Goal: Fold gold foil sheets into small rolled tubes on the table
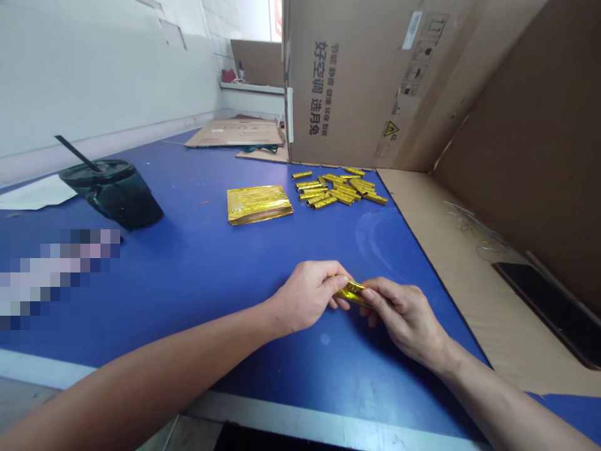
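Note:
Between my two hands is a narrow strip of folded gold foil paper (352, 291), held just above the blue table. My left hand (312, 294) pinches its left end between thumb and fingers. At the right end, the thumb and fingers of my right hand (404, 313) are closed on the same strip. Farther back lies a flat stack of gold foil paper sheets (259, 203). To the right of that stack, a loose pile of small folded gold strips (340, 190) is spread on the table. My fingers hide both ends of the held strip.
A dark cup with a straw (124, 194) stands at the left on the blue table (197, 269). A large cardboard box (357, 81) rises behind the gold pieces. Flat cardboard (239, 133) lies at the back. On the right, a dark flat device (549, 313) rests on cardboard.

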Motion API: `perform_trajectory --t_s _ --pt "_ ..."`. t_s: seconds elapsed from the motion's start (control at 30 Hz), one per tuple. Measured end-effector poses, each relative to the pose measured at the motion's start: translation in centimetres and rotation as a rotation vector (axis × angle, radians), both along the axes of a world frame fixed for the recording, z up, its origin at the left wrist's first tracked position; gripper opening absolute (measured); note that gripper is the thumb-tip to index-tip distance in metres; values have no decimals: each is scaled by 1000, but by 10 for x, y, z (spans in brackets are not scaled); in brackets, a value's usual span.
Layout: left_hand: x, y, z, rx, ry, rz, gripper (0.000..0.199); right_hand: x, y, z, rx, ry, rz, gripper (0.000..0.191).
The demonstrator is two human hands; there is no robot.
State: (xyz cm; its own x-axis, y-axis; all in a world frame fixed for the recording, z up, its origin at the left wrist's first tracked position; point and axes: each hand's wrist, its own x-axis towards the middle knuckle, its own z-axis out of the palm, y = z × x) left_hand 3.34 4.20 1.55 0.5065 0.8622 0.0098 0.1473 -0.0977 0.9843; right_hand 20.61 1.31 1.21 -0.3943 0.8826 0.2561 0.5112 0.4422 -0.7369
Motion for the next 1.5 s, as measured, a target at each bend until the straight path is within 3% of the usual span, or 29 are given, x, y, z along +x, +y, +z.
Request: perform_trajectory --t_s 0.27,0.43,0.6,0.87,1.17,1.4,1.5 --pt "-4 15 -6 -6 1 40 16 6 9 -1 -204 90 -47 25" --pt "-4 18 -8 -2 -10 61 16 5 10 -3 -230 143 -109 28" --pt "-2 14 -8 101 33 134 17 4 10 -2 -279 117 -97 31" --pt "-4 14 -12 130 21 108 18 7 12 -7 -200 27 -110 37" --pt "-1 9 -8 58 -140 130 12 8 15 -7 -245 125 -154 42" --pt "-2 3 -12 260 -65 141 14 5 15 -3 -198 135 -188 41" --pt "-1 2 -13 266 -61 133 17 7 16 -2 -154 117 -200 40"
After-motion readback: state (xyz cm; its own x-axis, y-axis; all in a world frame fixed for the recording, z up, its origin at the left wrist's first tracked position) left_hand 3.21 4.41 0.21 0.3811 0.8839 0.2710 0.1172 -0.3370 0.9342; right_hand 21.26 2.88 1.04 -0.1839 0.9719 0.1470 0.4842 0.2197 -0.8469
